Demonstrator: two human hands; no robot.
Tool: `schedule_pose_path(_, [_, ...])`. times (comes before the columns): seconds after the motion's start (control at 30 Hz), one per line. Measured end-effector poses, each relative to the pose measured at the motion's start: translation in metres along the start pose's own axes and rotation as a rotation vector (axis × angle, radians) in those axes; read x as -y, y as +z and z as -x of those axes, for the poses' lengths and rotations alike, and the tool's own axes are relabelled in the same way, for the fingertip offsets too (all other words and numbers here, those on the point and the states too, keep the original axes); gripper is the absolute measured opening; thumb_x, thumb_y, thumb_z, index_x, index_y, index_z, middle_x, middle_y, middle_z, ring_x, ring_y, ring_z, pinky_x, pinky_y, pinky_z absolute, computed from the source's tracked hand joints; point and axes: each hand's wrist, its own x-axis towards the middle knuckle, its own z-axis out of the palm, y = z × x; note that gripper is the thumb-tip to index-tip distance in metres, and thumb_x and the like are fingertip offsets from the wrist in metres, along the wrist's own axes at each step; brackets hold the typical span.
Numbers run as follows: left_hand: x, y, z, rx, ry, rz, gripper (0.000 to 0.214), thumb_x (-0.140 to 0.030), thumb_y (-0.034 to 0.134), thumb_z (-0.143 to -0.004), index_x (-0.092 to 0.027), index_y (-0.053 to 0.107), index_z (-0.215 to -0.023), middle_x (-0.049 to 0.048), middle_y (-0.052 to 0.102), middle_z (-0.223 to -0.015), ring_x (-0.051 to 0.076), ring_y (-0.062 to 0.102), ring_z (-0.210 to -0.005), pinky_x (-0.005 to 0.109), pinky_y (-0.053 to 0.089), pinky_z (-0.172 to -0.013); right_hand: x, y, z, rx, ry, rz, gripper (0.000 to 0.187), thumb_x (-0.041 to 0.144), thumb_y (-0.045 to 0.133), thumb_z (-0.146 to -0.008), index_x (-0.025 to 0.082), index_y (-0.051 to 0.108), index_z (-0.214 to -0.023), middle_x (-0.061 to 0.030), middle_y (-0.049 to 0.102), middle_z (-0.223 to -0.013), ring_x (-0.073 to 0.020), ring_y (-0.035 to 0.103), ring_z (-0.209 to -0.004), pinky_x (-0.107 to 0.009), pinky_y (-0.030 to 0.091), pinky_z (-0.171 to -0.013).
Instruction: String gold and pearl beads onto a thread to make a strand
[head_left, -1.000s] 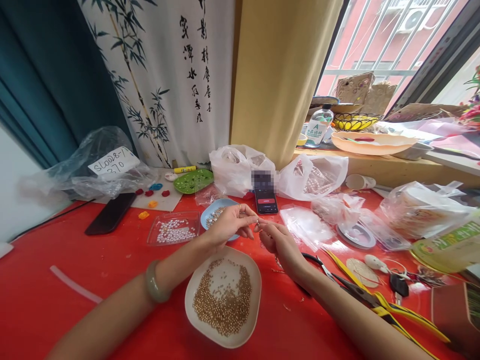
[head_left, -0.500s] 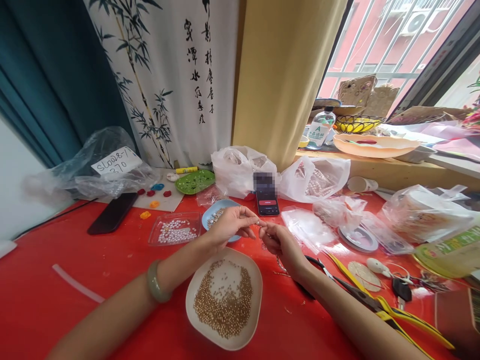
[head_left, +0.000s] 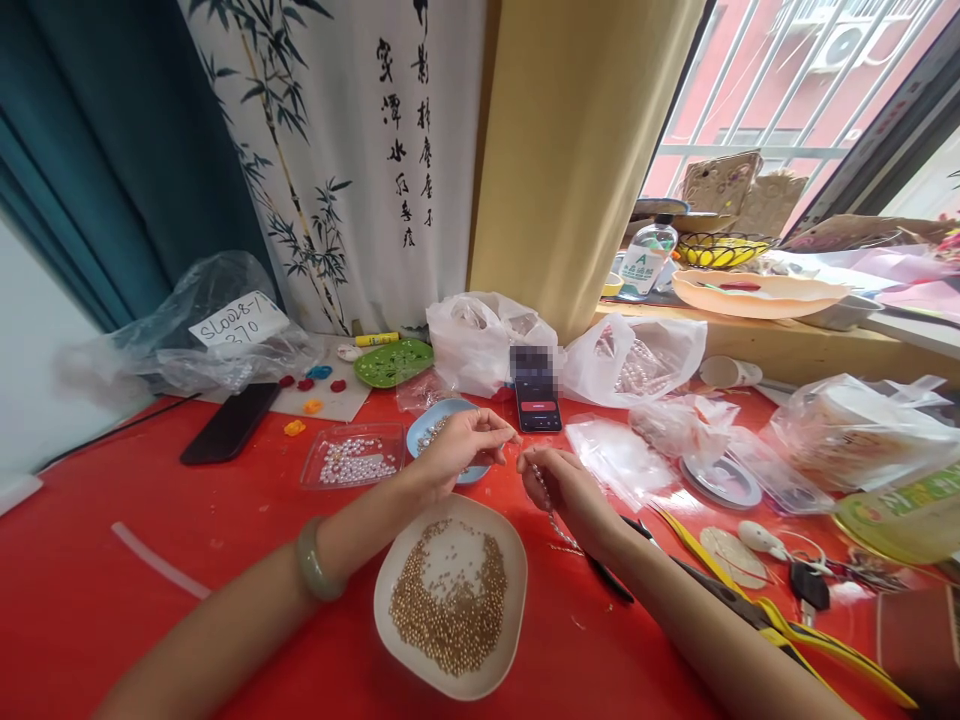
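My right hand (head_left: pixel 566 490) is closed around a thin strand of small pale beads (head_left: pixel 553 515), whose lower end hangs toward the red table. The fingertips of my left hand (head_left: pixel 474 442), with a green bangle on that wrist, are pinched; whatever they hold is too small to make out. A narrow gap separates the two hands. Below them stands a white dish (head_left: pixel 517 640) of small gold beads (head_left: pixel 450 625). Partly behind my left hand is a blue plate (head_left: pixel 420 420) of beads. Further left, a clear plastic tray (head_left: pixel 307 475) contains white pearl beads (head_left: pixel 356 462).
A phone (head_left: pixel 538 405) leans against white plastic bags (head_left: pixel 491 345) behind my hands. Yellow-handled pliers (head_left: pixel 750 605) and keys (head_left: pixel 808 588) lie by my right forearm. A black phone (head_left: pixel 231 425) and a green leaf-shaped tray (head_left: pixel 394 364) are at the left back.
My fingertips, close together or touching before, have drawn slightly apart. My right hand has turned, showing more of the bead strand. The whole view has shifted a little.
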Motion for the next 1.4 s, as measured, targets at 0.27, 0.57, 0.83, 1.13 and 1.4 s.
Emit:
schedule_pose_path(0.27, [0.002, -0.001, -0.002, 0.105, -0.012, -0.295, 0.017, -0.03, 0.064, -0.062, -0.014, 0.062, -0.066, 0.0021, 0.059, -0.063, 0.008, 0.048, -0.052, 0.022, 0.037, -0.052, 0.016, 0.003, 0.006, -0.231, -0.281, 0.419, 0.023, 0.033, 0.05, -0.077, 0.022, 0.063, -0.093, -0.0047, 0.059, -0.094, -0.0172, 0.052, -0.082, -0.028, 0.04, -0.067])
schedule_pose_path(0.57, [0.005, -0.001, -0.002, 0.19, 0.057, -0.477, 0.01, -0.023, 0.062, -0.063, -0.013, 0.065, -0.064, 0.0016, 0.06, -0.058, 0.01, 0.051, -0.054, 0.023, 0.039, -0.053, 0.022, 0.008, 0.015, -0.183, -0.503, 0.395, 0.017, 0.026, 0.051, -0.078, 0.022, 0.067, -0.082, -0.0032, 0.058, -0.082, -0.0124, 0.053, -0.065, -0.026, 0.043, -0.058])
schedule_pose_path(0.83, [-0.01, -0.022, -0.008, 0.073, 0.077, -0.552, 0.021, -0.022, 0.061, -0.062, -0.013, 0.065, -0.08, 0.007, 0.067, -0.078, 0.016, 0.059, -0.068, 0.026, 0.044, -0.061, 0.029, 0.01, 0.017, -0.253, -0.394, 0.247, 0.021, 0.026, 0.057, -0.072, 0.018, 0.054, -0.092, 0.0041, 0.055, -0.056, -0.0085, 0.049, -0.046, -0.022, 0.04, -0.045])
schedule_pose_path(1.13, [-0.032, -0.086, 0.01, -0.038, 0.075, -0.817, 0.02, -0.03, 0.057, -0.065, -0.014, 0.064, -0.075, 0.0052, 0.067, -0.07, 0.016, 0.059, -0.065, 0.025, 0.043, -0.059, 0.02, 0.018, 0.022, -0.102, -0.434, 0.388, 0.014, 0.029, 0.056, -0.075, 0.018, 0.055, -0.067, -0.0025, 0.059, -0.074, -0.0133, 0.054, -0.069, -0.025, 0.042, -0.059])
schedule_pose_path(1.4, [-0.008, -0.143, 0.026, -0.233, -0.042, -1.149, 0.015, -0.026, 0.056, -0.063, -0.017, 0.063, -0.072, 0.0046, 0.067, -0.076, 0.019, 0.06, -0.071, 0.025, 0.042, -0.065, -0.005, 0.039, 0.026, 0.153, -0.148, 0.14, 0.012, 0.028, 0.06, -0.072, 0.017, 0.056, -0.075, 0.0021, 0.057, -0.06, -0.0101, 0.055, -0.055, -0.023, 0.043, -0.054])
